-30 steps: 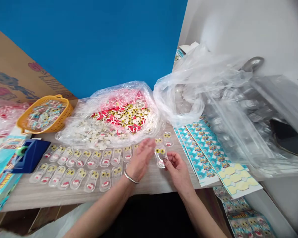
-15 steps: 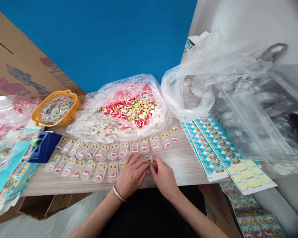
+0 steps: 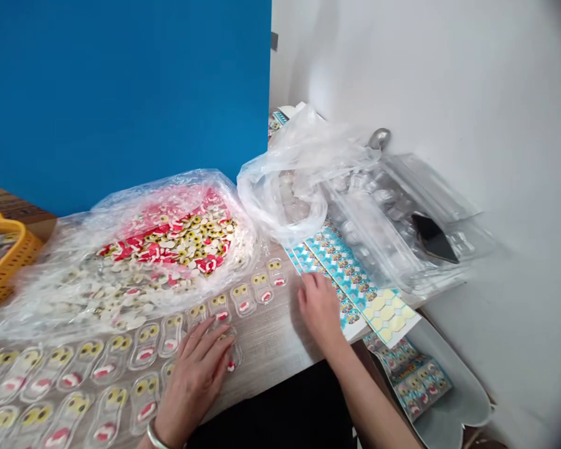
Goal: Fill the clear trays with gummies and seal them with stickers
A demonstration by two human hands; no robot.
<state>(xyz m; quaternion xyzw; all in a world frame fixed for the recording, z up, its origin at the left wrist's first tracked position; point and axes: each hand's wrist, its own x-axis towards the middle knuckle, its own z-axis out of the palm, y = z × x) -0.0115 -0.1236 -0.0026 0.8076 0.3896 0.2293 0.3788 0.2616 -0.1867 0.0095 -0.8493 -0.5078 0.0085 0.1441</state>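
LH (image 3: 194,368) on blister (image 3: 234,354); RH (image 3: 320,308) nr printed sheets (image 3: 350,277)

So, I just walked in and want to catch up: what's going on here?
A person's left hand lies spread over a clear plastic case on the table. The right hand is at the blue printed sheets; whether it grips one is hidden. Other cases, with yellow-and-black eyes and red-and-white mouths, stand in two rows before a clear bag of loose pieces.
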